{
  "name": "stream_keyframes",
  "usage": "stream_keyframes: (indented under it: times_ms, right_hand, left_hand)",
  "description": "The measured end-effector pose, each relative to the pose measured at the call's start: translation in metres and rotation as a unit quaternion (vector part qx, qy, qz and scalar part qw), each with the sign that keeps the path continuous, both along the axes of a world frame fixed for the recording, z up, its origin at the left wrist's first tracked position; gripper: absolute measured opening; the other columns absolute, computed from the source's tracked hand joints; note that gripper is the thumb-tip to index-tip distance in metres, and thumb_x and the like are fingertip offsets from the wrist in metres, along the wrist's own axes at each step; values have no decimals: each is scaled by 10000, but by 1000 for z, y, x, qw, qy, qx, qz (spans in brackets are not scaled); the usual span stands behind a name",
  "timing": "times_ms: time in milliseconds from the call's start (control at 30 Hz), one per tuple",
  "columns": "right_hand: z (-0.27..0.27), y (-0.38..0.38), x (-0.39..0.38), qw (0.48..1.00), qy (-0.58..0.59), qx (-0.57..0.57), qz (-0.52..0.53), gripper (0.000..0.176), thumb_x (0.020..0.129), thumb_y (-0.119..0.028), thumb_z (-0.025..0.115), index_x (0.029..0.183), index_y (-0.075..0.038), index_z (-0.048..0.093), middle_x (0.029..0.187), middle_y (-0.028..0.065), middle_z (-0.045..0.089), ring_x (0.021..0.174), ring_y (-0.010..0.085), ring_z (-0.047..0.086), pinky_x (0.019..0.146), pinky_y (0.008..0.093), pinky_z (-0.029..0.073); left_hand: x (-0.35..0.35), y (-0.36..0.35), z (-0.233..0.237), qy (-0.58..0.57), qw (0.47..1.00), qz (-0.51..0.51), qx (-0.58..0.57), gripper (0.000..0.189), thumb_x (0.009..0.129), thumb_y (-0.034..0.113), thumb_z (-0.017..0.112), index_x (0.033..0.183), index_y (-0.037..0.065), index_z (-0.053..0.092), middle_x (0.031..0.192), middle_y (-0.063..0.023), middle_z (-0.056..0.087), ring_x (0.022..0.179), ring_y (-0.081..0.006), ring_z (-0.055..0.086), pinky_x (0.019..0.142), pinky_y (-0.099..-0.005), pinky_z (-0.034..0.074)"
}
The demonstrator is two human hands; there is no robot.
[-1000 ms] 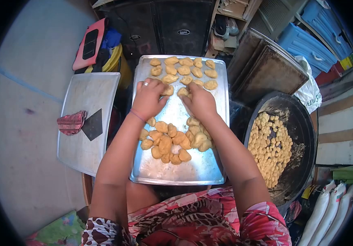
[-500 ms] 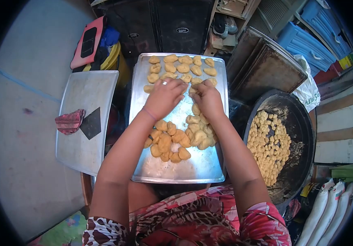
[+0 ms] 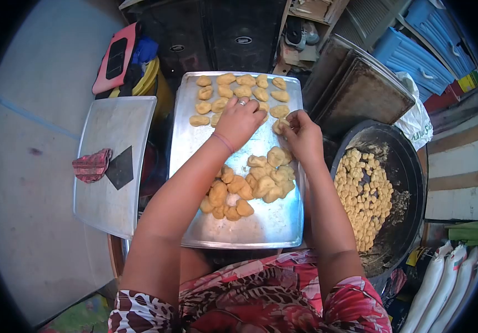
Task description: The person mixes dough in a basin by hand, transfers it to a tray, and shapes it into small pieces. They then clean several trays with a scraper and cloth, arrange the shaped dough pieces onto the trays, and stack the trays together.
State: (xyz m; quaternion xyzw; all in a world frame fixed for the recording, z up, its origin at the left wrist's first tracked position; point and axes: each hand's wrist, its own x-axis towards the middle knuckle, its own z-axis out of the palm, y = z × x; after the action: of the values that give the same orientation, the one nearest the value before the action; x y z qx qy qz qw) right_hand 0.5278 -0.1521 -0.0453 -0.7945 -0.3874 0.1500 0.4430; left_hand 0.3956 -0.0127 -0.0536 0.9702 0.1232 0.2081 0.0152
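Note:
A metal tray (image 3: pixel 239 233) lies in front of me with rows of yellowish dough pieces (image 3: pixel 245 80) along its far part. My right hand (image 3: pixel 303 133) pinches a dough piece (image 3: pixel 279 126) at the tray's right side, below the rows. Over the middle of the rows is my left hand (image 3: pixel 241 118), a ring on one finger, its fingers bent down and close together; whatever lies under its fingertips is hidden. Nearer to me sit two touching heaps, a darker orange one (image 3: pixel 218 194) at left and a paler one (image 3: pixel 271 180) at right.
At right stands a black tub (image 3: pixel 408 211) of small dough lumps. A second tray (image 3: pixel 100 205) with a red cloth (image 3: pixel 92 165) and a dark flat piece (image 3: pixel 121 167) is at left. Dark trays (image 3: pixel 361 91) lean at the back right, near a yellow bin (image 3: pixel 151 77) at back left.
My right hand has moved right and slightly toward me, with a dough piece at its fingers. My left hand has shifted a little right and up. The tray appears slightly farther left.

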Motion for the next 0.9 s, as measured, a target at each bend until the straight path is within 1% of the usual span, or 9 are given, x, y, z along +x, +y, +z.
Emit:
stream_keyframes:
  times_ms: [100,133,367,467,533,567,633,800,900]
  right_hand:
    - [-4,-1,3,988,-139,-27,56,350,735,-200,764,960,3,589,764,142,645,680,241,641,625,347,500]
    - [-4,0,4,989,-120,-62,59,345,748,-241,746,988,-40,601,816,159,663,764,336,652,680,405,506]
    - [15,0,-4,995,-39,-90,17,366,762,-255,733,1022,-45,586,849,188,641,794,338,640,691,410,496]
    - [19,-28,-1,974,-32,-179,138,375,773,-260,712,1065,-65,580,836,157,637,799,327,630,707,397,493]
    - [5,-41,-2,939,-159,-58,298,300,752,-179,730,1016,-69,641,823,126,621,800,285,621,713,363,492]
    - [3,-40,1,939,-160,-58,299,300,752,-179,730,1016,-69,641,823,126,621,800,285,621,713,363,492]
    - [15,-32,2,942,-135,-121,282,251,749,-198,682,979,-100,663,894,112,621,883,299,612,786,382,477]
    - [31,12,-31,966,-89,-22,242,206,752,-43,682,956,-39,653,875,111,626,836,266,619,734,332,488]
    - [12,50,-66,974,-1,38,224,228,765,-126,681,971,-39,640,937,157,624,833,341,617,741,384,495]
  left_hand:
    - [4,-2,1,-6,1000,14,9,172,828,215,619,974,135,663,954,-20,588,979,-222,537,859,-378,371]
    - [2,-5,1,-18,1000,16,5,181,828,216,621,981,130,663,960,-25,592,982,-230,539,859,-380,372]
    - [-54,-22,25,-47,992,26,-113,225,823,221,640,1009,94,653,998,-61,604,989,-260,548,883,-389,376]
    - [-99,-26,31,42,972,42,-227,218,830,220,639,999,84,652,977,-79,613,966,-267,568,872,-384,388]
    - [-123,-28,29,148,944,0,-295,172,842,211,618,963,100,668,949,-86,614,951,-261,572,867,-402,380]
    - [-128,-30,29,147,944,1,-295,172,842,211,618,963,100,668,949,-86,614,951,-261,572,867,-402,380]
    - [-136,-31,29,122,943,33,-308,148,838,166,623,952,83,670,915,-104,623,918,-289,589,843,-400,418]
    - [-132,-19,17,-43,924,100,-367,151,818,113,638,956,58,663,919,-137,640,889,-331,605,815,-382,467]
    - [-125,4,12,-124,928,150,-318,166,809,126,655,957,54,667,921,-145,649,859,-328,616,801,-381,471]
